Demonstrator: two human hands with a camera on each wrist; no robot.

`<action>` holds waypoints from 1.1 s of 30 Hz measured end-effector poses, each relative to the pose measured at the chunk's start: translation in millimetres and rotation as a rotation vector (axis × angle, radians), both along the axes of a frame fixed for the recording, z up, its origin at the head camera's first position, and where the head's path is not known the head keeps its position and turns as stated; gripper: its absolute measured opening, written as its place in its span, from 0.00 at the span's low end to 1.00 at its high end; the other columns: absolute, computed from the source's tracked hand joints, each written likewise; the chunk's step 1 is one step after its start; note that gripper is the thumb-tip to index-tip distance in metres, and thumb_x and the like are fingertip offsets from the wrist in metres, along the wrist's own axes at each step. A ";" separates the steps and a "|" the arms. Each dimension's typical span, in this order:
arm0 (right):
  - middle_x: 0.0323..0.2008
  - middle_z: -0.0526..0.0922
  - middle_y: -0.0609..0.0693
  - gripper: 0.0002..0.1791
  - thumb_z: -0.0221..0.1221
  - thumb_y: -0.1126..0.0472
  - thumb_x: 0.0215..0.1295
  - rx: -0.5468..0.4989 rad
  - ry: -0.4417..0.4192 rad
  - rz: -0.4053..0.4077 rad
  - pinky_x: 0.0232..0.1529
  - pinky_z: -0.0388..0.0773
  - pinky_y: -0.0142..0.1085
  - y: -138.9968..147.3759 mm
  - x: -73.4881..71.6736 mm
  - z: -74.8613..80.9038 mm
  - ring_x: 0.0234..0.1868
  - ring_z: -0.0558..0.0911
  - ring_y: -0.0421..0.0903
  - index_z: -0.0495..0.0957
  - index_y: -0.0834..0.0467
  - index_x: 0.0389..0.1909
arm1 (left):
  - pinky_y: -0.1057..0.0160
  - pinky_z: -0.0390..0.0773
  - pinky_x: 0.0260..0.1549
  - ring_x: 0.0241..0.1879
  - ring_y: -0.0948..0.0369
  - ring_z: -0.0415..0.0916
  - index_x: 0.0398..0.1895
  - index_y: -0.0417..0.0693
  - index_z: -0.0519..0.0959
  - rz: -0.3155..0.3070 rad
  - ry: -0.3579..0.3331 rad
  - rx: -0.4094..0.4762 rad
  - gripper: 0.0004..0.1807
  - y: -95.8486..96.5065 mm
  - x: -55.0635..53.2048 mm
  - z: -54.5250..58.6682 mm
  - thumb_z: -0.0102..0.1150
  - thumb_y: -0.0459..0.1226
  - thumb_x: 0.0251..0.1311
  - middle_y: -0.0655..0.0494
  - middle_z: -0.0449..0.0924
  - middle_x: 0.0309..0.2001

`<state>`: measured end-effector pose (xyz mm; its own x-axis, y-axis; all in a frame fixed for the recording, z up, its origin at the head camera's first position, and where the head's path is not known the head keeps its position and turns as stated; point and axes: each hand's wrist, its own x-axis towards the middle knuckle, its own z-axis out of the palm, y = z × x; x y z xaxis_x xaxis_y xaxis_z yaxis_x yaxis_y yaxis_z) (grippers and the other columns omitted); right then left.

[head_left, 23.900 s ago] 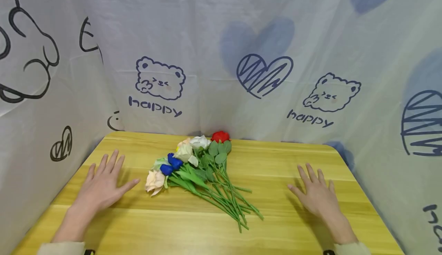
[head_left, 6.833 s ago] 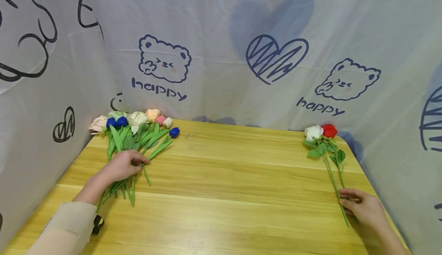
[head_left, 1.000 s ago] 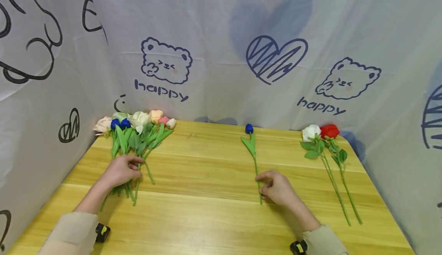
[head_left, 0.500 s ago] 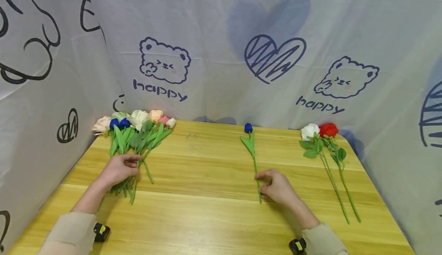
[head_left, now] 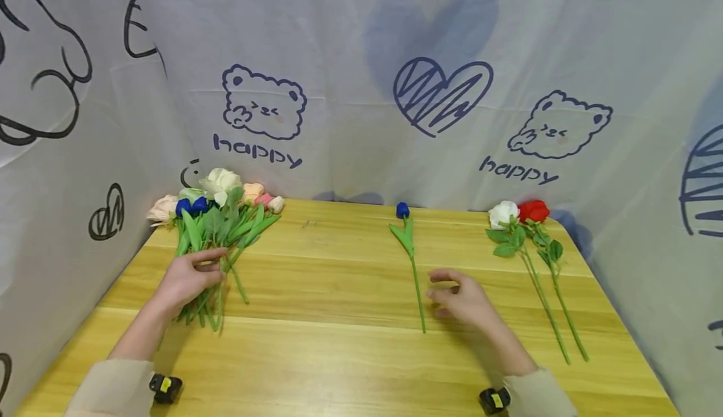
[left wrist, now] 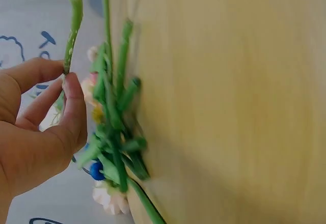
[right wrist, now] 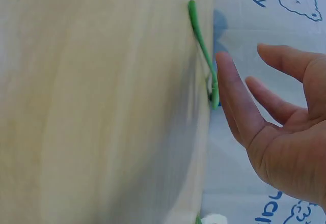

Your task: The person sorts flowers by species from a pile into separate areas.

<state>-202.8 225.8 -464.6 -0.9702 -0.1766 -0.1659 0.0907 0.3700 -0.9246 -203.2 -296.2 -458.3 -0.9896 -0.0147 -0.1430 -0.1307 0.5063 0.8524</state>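
My left hand pinches the green stem of a cream rose between thumb and fingertips. That rose's head stands above the pile of artificial flowers at the left, where peach and pink blooms and blue tulips lie with stems toward me. Near the table's middle a single blue tulip lies with its head toward the back. Just right of its stem, my right hand hovers with fingers spread and nothing in them; the right wrist view shows a gap between hand and tulip stem.
A white rose and a red rose lie side by side at the table's right. The wooden table is enclosed by a printed cloth at the back and sides. Each wrist wears a small black device.
My right hand has let go of the blue tulip and moved slightly right. My left hand has raised the cream rose a little above the pile. Earlier, all flowers lay in one central heap.
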 end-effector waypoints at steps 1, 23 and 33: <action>0.66 0.74 0.67 0.27 0.62 0.65 0.73 -0.014 0.013 -0.012 0.42 0.88 0.46 0.6 0.5 1.6 0.52 0.84 0.56 0.71 0.68 0.69 | 0.68 0.83 0.44 0.67 0.38 0.70 0.77 0.38 0.67 0.014 0.012 0.015 0.33 3.1 0.6 1.6 0.62 0.32 0.70 0.27 0.67 0.71; 0.62 0.78 0.63 0.20 0.63 0.68 0.72 -0.356 0.316 0.003 0.46 0.87 0.49 -68.4 21.2 12.8 0.48 0.84 0.43 0.77 0.66 0.63 | 0.72 0.82 0.46 0.59 0.52 0.76 0.70 0.40 0.76 0.036 0.280 0.494 0.30 162.2 -18.1 34.1 0.65 0.23 0.62 0.44 0.72 0.65; 0.60 0.81 0.60 0.18 0.65 0.67 0.71 -0.271 0.254 0.122 0.45 0.88 0.50 -92.6 25.0 15.0 0.51 0.86 0.56 0.81 0.64 0.60 | 0.68 0.83 0.45 0.59 0.46 0.77 0.67 0.40 0.79 -0.073 0.307 0.599 0.29 228.7 -24.1 34.3 0.66 0.21 0.60 0.40 0.74 0.63</action>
<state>-177.8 133.2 -449.5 -0.9436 -0.2972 0.1458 -0.1835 0.1029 -0.9776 -227.3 -67.5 -424.0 -0.9821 0.0485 0.1820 0.1786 -0.0670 0.9816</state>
